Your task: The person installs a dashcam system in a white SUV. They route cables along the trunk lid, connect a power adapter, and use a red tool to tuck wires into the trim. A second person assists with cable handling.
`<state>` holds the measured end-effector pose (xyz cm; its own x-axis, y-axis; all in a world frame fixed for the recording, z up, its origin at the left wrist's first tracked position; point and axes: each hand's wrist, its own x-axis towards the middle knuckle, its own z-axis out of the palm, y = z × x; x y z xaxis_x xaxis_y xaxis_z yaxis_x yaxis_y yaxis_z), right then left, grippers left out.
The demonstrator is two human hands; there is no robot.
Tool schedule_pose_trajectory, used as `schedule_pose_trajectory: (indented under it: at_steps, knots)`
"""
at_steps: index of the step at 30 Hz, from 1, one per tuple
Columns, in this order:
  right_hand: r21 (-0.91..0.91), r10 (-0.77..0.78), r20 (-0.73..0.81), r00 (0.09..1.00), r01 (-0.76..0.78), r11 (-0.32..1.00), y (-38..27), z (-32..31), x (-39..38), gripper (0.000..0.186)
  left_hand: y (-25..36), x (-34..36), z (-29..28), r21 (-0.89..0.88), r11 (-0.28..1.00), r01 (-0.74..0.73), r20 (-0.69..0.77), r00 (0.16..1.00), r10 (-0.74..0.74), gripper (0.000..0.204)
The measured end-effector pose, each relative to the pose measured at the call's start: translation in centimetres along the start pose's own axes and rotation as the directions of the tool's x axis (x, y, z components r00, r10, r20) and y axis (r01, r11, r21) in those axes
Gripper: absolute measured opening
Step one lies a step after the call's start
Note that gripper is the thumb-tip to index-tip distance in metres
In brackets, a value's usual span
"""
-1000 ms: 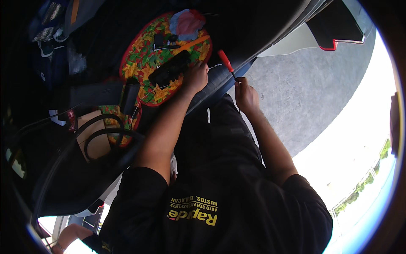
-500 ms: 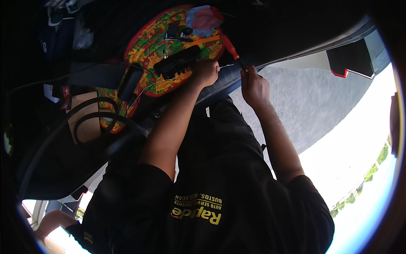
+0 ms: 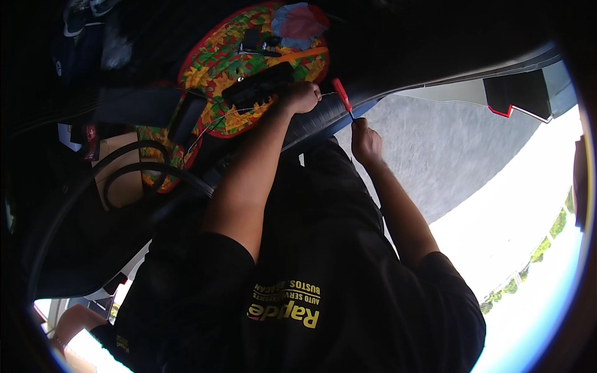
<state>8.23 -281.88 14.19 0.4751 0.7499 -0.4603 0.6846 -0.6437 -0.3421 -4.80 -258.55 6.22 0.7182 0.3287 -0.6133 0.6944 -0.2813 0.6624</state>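
My left hand is closed, with a thin pale wire running into it from the left. A short end of that wire sticks out past the fingers toward a red tool. My right hand grips the dark, thin lower end of this red tool, whose red part points up and away from me; its exact kind is hard to make out. Just left of my left hand, a black plastic housing lies on a flower-patterned mat with a red border.
On the mat's far part are a crumpled blue-pink cloth, an orange strip and small dark parts. A black hose loops over a cardboard box at left. Another person's arm shows at lower left.
My right hand and the red tool have come slightly nearer and left, away from the orange strip. My left hand stays closed in nearly the same place. The whole view has shifted a little.
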Motion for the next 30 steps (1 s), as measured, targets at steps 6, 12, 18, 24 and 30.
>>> schedule_pose_trajectory:
  at_steps: [6,12,18,24,30]
  knots:
    - [0.205,-0.028,-0.218,0.975,0.074,0.976,0.7,3.1,-1.8,0.018,0.5,0.2,-0.1,0.039,0.999,-0.004,-0.022,1.0,0.004,0.019]
    - [0.35,-0.017,-0.379,0.925,0.161,0.923,-0.6,3.2,-2.5,0.019,0.7,-1.0,0.8,0.053,0.993,-0.105,-0.172,0.979,0.112,0.015]
    - [0.212,0.111,-0.24,0.964,-0.059,0.975,-1.3,2.3,-2.9,0.018,0.9,-1.7,2.3,0.158,0.969,-0.189,-0.355,0.905,0.234,0.01]
    - [0.118,0.01,-0.274,0.962,0.023,0.993,-0.6,3.1,-2.5,0.013,0.5,-1.3,2.3,0.122,0.975,-0.186,-0.316,0.924,0.216,0.01]
    - [-0.001,0.057,-0.084,0.995,-0.058,0.998,0.0,2.9,-2.1,0.014,0.5,-1.3,1.9,0.143,0.97,-0.199,-0.311,0.921,0.234,0.016]
